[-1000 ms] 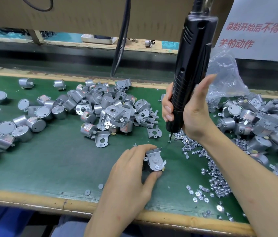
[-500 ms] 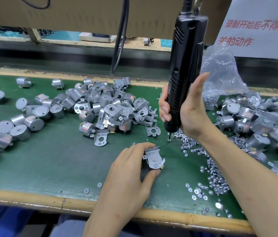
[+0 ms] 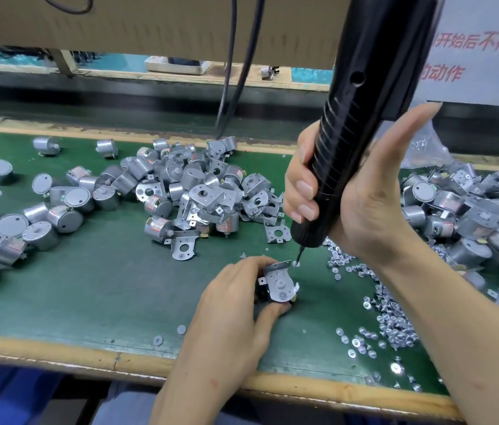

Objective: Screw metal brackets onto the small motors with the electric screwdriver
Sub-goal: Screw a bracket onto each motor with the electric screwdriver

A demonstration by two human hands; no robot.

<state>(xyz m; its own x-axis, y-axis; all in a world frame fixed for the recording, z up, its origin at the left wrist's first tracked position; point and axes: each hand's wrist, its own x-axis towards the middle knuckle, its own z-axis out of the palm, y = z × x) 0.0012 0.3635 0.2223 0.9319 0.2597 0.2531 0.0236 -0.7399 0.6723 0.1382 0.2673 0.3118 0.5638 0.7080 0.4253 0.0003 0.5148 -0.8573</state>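
My left hand (image 3: 236,299) grips a small motor with a metal bracket (image 3: 279,281) on top, resting on the green mat; the motor body is mostly hidden under the fingers. My right hand (image 3: 355,197) grips the black electric screwdriver (image 3: 358,118), held nearly upright and tilted. Its bit tip (image 3: 298,258) is just above and right of the bracket's far corner, on a screw (image 3: 296,264) lying on the mat. Loose screws (image 3: 395,320) are strewn to the right.
A heap of motors and loose brackets (image 3: 187,194) lies at the mat's centre, bare motors (image 3: 12,222) at the left, and more motors (image 3: 469,216) at the right beside a plastic bag (image 3: 426,148). Cables (image 3: 233,72) hang behind. The wooden table edge (image 3: 89,358) runs along the front.
The screwdriver has come down and leftward so its tip sits by the bracket's far corner. The left hand still holds the motor in about the same spot.
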